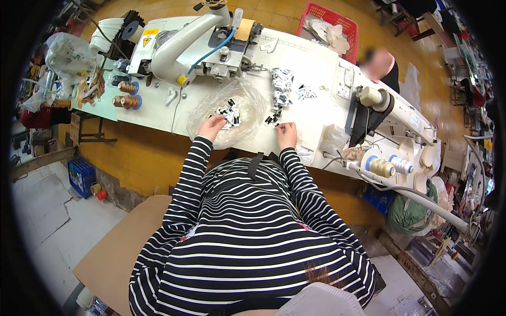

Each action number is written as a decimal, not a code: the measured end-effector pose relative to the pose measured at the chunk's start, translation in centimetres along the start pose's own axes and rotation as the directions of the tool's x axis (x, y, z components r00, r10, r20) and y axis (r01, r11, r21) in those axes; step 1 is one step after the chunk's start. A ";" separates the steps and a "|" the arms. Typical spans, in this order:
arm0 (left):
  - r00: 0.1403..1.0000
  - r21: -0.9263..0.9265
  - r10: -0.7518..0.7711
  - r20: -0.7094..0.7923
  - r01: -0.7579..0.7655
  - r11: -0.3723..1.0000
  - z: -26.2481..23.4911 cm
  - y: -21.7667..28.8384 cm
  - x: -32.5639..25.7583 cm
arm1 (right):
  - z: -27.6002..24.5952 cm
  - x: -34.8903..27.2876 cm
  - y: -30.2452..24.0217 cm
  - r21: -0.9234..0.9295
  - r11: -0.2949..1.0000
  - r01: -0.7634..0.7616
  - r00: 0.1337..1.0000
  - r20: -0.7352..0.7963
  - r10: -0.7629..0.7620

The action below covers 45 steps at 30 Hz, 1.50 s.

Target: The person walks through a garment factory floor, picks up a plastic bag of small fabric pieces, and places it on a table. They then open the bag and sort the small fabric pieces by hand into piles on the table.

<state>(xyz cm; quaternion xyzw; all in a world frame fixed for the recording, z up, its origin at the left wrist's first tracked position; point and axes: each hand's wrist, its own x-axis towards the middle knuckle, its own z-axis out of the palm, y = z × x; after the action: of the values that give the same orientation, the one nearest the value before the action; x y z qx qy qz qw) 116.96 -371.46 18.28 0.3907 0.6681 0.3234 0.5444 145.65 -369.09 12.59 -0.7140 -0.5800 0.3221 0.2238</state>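
Observation:
A clear plastic bag (250, 101) lies wide open on the white worktable, holding a heap of small black and white pieces (230, 115). My left hand (212, 128) is over the bag's near left side, fingers drawn together at the edge of the heap; what they hold is too small to make out. To the right of the bag, my right hand (286, 135) rests by the table's near edge. Its fingers pinch what looks like a small black piece, just below a little group of black pieces (273, 117). Beyond these lie bundled white-and-black pieces (282, 84) and a loose scatter of similar ones (305, 92).
A sewing machine (184, 50) stands behind the bag, and another (400, 113) at the right. Thread cones (126, 101) sit at the left, more spools (380, 166) at the right. A red crate (348, 26) holds pale material beyond the table. A person (379, 66) is at the far right.

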 end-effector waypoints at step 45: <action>0.941 0.081 0.006 0.339 -0.036 0.996 7.8 3.1 -1.4 | -3.6 1.5 5.4 0.141 0.939 -0.313 0.950 0.049 0.309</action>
<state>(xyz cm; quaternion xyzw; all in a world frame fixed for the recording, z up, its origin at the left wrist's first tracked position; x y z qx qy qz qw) 125.25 -371.10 20.07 0.4709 0.5737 0.2281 0.6301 152.12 -368.66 11.10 -0.7738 -0.4375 0.4048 0.2145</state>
